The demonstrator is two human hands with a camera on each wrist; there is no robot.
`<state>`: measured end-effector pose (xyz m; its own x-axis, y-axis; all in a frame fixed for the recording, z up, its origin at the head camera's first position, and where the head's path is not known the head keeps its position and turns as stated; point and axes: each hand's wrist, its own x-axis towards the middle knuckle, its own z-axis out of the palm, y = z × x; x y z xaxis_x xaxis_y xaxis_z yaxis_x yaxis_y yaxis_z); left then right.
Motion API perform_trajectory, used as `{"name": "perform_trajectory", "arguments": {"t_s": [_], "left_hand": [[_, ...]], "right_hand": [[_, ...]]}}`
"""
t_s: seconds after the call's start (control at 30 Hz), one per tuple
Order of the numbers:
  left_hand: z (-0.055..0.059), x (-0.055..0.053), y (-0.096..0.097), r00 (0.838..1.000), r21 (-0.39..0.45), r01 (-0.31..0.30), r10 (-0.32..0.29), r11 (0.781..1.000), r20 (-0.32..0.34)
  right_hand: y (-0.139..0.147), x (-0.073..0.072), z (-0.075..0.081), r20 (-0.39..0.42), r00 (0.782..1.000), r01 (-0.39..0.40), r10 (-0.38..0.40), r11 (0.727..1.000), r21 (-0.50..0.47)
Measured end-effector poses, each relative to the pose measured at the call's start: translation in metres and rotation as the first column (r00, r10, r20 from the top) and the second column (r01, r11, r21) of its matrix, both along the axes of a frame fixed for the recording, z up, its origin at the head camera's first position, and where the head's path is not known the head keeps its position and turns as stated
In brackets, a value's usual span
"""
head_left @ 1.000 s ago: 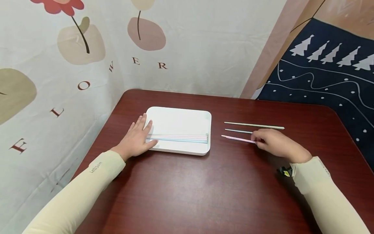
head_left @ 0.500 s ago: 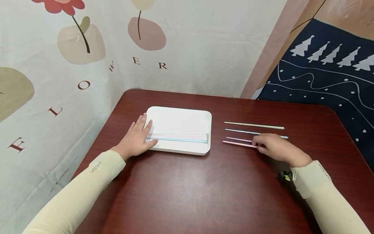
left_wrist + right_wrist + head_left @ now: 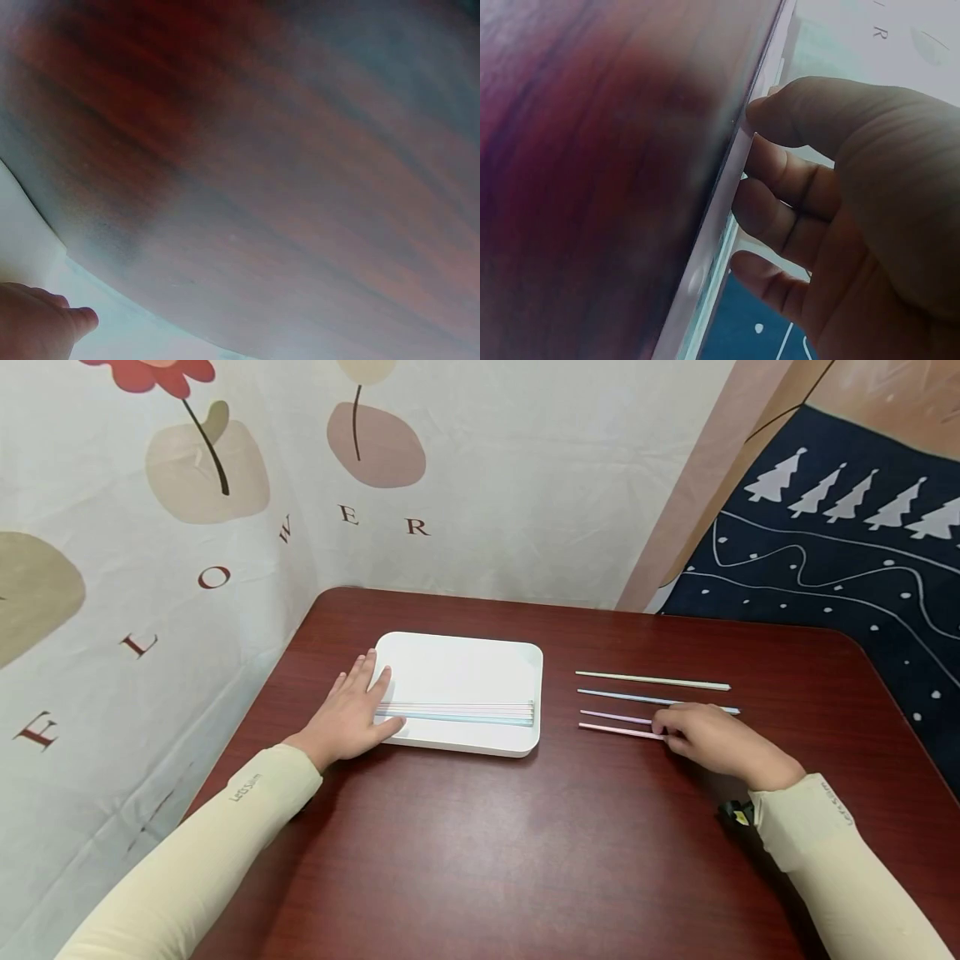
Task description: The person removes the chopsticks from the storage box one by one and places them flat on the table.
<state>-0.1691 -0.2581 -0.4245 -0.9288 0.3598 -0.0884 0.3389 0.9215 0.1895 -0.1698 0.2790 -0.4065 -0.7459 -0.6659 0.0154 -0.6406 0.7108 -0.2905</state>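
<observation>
My left hand (image 3: 345, 714) lies with spread, straight fingers over the left rim of a white tray (image 3: 465, 668). In the tray, several pale chopsticks (image 3: 465, 712) lie side by side near its front, their left ends hidden by that hand. To the right, my right hand (image 3: 705, 735) pinches a pink chopstick (image 3: 611, 729) between thumb and fingers, low over the table. In the right wrist view the pink chopstick (image 3: 712, 202) runs past the thumb tip. Just behind it lies a purple chopstick (image 3: 615, 717), partly covered by the hand.
Behind the right hand lie a blue chopstick (image 3: 626, 696) and a yellow-green chopstick (image 3: 652, 680), roughly parallel. The dark red table (image 3: 480, 843) has rounded back corners and meets a printed curtain (image 3: 525, 493). A navy cloth (image 3: 840, 552) hangs at the right.
My right hand has moved slightly toward the front, drawing the pink chopstick away from the purple one and then a little right. The left hand and tray stay put.
</observation>
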Motion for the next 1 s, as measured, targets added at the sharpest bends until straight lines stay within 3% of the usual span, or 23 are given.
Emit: {"name": "perform_trajectory", "arguments": {"t_s": [0.47, 0.73, 1.0], "left_hand": [[0.000, 0.001, 0.000, 1.000, 0.017, -0.003, 0.004, 1.000, -0.007], [0.001, 0.001, 0.000, 1.000, 0.016, -0.008, 0.008, 1.000, -0.009], [0.001, 0.001, 0.000, 1.000, 0.013, -0.009, 0.009, 1.000, -0.016]], "right_hand": [[0.000, 0.000, -0.004, -0.027, 1.000, -0.013, 0.013, 1.000, 0.014], [0.001, -0.001, 0.002, 0.025, 0.999, 0.022, -0.022, 1.000, 0.012], [-0.007, -0.010, 0.013, -0.029, 1.000, -0.010, 0.010, 1.000, -0.014]]}}
